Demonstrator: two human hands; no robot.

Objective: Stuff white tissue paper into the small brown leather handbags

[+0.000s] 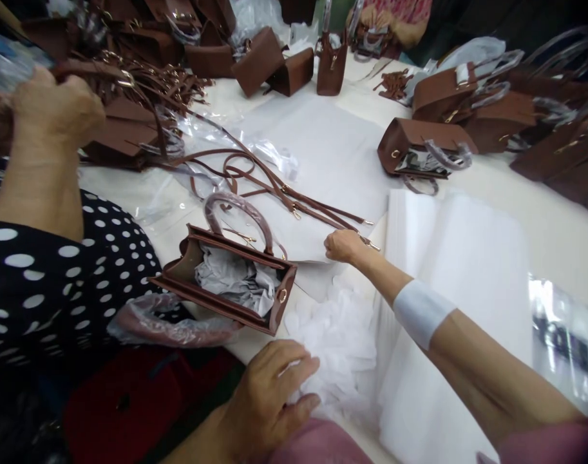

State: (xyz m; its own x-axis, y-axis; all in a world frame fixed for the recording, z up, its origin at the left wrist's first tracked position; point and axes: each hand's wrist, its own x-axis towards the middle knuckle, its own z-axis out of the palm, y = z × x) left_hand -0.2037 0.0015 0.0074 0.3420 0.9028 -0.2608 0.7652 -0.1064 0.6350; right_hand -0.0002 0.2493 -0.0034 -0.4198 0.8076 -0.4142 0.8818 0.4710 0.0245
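My right hand (pixel 344 245), with a white band around the wrist, is closed in a fist at the ends of long brown straps (pixel 317 207); one strap seems gripped in it, and metal clips stick out past it. My left hand (pixel 277 380) hovers low in the middle, fingers curved and apart, close to a heap of crumpled white tissue (pixel 344 341); nothing shows in its grip. Just beyond it a brown handbag (pixel 286 293) stands unzipped, stuffed with grey-white paper (pixel 236 277). Clear plastic wraps its handles (pixel 238 200).
At left, a co-worker's hand (pixel 56 106) beside a polka-dot sleeve grips brown strapping. A stack of white sheets (pixel 467 277) lies right of my right hand. More brown handbags (pixel 424 145) stand at the back and right. Another person's hands (pixel 385 22) work across the table.
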